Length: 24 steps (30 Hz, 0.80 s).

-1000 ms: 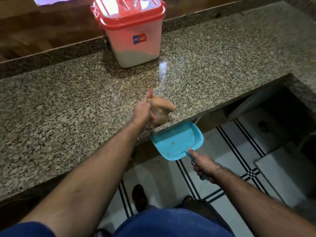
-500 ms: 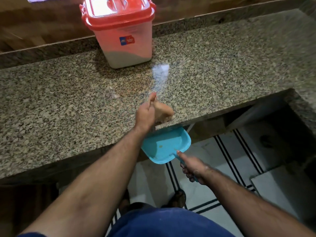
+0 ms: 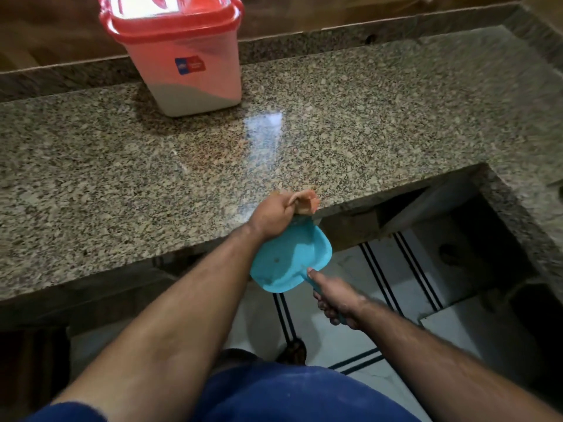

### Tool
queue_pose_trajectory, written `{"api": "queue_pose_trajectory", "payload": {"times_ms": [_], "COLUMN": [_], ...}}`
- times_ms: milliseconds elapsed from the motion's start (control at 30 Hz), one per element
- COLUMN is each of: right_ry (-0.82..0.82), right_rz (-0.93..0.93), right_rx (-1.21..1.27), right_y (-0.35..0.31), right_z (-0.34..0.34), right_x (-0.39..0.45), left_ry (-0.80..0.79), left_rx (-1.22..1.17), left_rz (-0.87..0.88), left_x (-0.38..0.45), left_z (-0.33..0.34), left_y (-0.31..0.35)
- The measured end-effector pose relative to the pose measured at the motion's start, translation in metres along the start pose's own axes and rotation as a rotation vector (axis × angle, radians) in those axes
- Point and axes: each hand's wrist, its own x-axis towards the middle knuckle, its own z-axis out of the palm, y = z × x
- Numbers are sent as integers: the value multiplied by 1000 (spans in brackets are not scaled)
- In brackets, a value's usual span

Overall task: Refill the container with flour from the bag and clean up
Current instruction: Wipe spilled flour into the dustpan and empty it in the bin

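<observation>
A speckled granite countertop [image 3: 380, 123] fills the far and left part of the view, its near edge running from lower left up to a step at the right, where it turns toward the viewer. Below that edge lies a white tiled floor [image 3: 405, 269] with dark double stripes.

At the far left of the counter stands the container [image 3: 185, 71], a translucent tub with a red lid closed on top and a small blue-and-red label on its front. White flour shows through its wall, filling only the lower part.

Just under the near edge of the counter, right of centre, hangs a light blue dustpan [image 3: 289, 260], its open mouth toward the counter edge and a few small specks on its tray. The right hand [image 3: 332, 295] grips its handle, fingers curled beneath and thumb laid along the top.

The left hand [image 3: 274, 213] sits at the counter's edge directly above the dustpan, fingers closed around a bunched pale orange cloth [image 3: 306, 201] that rests on the granite at the very lip.
</observation>
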Motion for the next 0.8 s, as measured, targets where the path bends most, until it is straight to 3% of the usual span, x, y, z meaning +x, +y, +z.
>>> {"api": "queue_pose_trajectory", "payload": {"times_ms": [133, 267, 400, 467, 567, 633, 700, 800], "right_ry": [13, 13, -10, -19, -24, -17, -8, -1], "right_rz": [-17, -34, -53, -75, -78, -63, -48, -48], "right_rx": [5, 11, -5, -15, 0, 13, 16, 17], "right_y": [4, 5, 0, -7, -20, -25, -27, -26], "right_z": [2, 21, 46, 60, 78, 85, 87, 83], "right_x": [8, 14, 11, 6, 5, 7, 9, 10], "left_ry": [72, 487, 787, 712, 462, 309, 225, 308], "left_rx": [-189, -359, -214, -70, 158, 64, -44, -210], "left_rz": [-147, -172, -285, -277, -104, -68, -142, -300], "left_x": [-33, -68, -87, -92, -86, -85, -79, -63], "left_z": [-56, -108, -116, -98, -48, -31, -49, -91], "left_y": [-37, -66, -80, -85, -89, -69, -51, -53]}}
